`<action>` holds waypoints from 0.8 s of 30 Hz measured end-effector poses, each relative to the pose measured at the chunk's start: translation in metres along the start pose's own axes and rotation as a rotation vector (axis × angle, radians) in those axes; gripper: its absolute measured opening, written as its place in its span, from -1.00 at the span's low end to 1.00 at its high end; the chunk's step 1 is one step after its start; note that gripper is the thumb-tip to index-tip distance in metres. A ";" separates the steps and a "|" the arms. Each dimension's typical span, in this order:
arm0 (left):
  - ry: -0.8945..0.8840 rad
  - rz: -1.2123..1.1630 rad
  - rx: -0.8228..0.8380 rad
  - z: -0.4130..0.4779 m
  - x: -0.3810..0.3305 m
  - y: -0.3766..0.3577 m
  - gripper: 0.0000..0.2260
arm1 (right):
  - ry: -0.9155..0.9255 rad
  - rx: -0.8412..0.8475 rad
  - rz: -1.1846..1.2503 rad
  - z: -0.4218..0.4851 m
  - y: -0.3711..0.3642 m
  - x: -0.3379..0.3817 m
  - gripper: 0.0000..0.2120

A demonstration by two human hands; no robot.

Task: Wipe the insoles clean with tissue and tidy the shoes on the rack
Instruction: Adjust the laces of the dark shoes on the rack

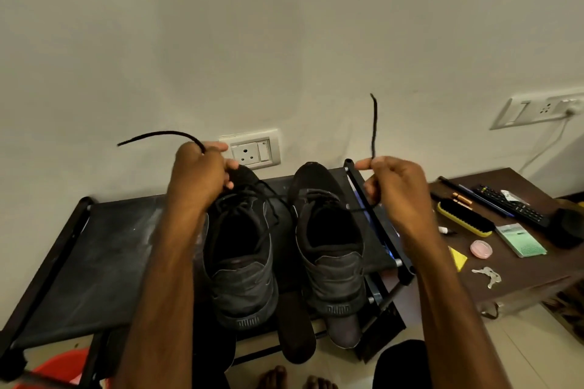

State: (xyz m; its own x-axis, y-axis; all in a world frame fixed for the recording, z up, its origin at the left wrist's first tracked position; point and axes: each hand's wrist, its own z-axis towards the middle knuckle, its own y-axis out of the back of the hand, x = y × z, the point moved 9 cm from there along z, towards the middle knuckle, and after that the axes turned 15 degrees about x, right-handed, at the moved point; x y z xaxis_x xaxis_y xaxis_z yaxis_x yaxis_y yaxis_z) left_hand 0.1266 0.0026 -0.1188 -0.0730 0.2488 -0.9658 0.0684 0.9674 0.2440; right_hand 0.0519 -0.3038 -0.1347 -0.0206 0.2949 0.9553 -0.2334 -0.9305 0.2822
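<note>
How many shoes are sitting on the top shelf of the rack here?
2, both on the rack: the left shoe below the left hand, the right shoe beside it. More may sit hidden lower down.

Two shoes [240,262] [331,256] on one rack [94,246], two lace ends [158,135] [374,123], two hands [197,174] [398,186]. Two sockets [252,150] [537,110]. On the surface [521,271]: one brush [464,219], one remote [508,204], two batteries [458,196] [465,204]. One insole [295,325] showing, two feet [273,377] [319,384].

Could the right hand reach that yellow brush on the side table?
Probably yes: the brush lies uncovered close to the right hand, but that hand pinches a lace end and must drop it first.
</note>
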 end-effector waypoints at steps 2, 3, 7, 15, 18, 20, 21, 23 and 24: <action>0.027 0.241 0.014 0.004 0.004 -0.007 -0.79 | -0.080 0.111 -0.276 0.005 -0.013 -0.012 -0.74; 0.050 0.368 0.001 0.003 0.002 -0.009 -0.79 | -0.124 0.166 -0.395 0.006 -0.019 -0.018 -0.78; 0.195 0.779 -0.030 -0.008 -0.005 -0.018 -0.42 | -0.108 0.224 -0.641 0.002 -0.027 -0.002 -0.87; -0.285 0.726 0.563 -0.043 -0.044 -0.100 -0.80 | -0.022 0.515 -0.567 -0.027 -0.048 0.038 -0.73; -0.293 0.836 0.603 -0.044 -0.038 -0.119 -0.72 | -0.009 0.434 -0.714 -0.022 -0.048 0.037 -0.73; -0.308 0.869 0.556 -0.039 -0.037 -0.118 -0.70 | 0.022 0.401 -0.782 -0.022 -0.050 0.039 -0.82; -0.308 0.872 0.555 -0.038 -0.035 -0.118 -0.70 | 0.034 0.390 -0.799 -0.021 -0.050 0.040 -0.85; -0.310 0.864 0.569 -0.037 -0.035 -0.117 -0.72 | 0.047 0.373 -0.805 -0.020 -0.049 0.040 -0.85; -0.317 0.856 0.567 -0.037 -0.036 -0.117 -0.76 | 0.049 0.371 -0.791 -0.019 -0.048 0.038 -0.84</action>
State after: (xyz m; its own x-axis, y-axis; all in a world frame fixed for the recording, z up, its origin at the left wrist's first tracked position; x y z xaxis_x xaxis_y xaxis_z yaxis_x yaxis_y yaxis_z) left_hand 0.0845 -0.1178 -0.1098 0.4741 0.7306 -0.4914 0.4319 0.2933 0.8529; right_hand 0.0438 -0.2435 -0.1132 -0.0305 0.8848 0.4650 0.1346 -0.4573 0.8790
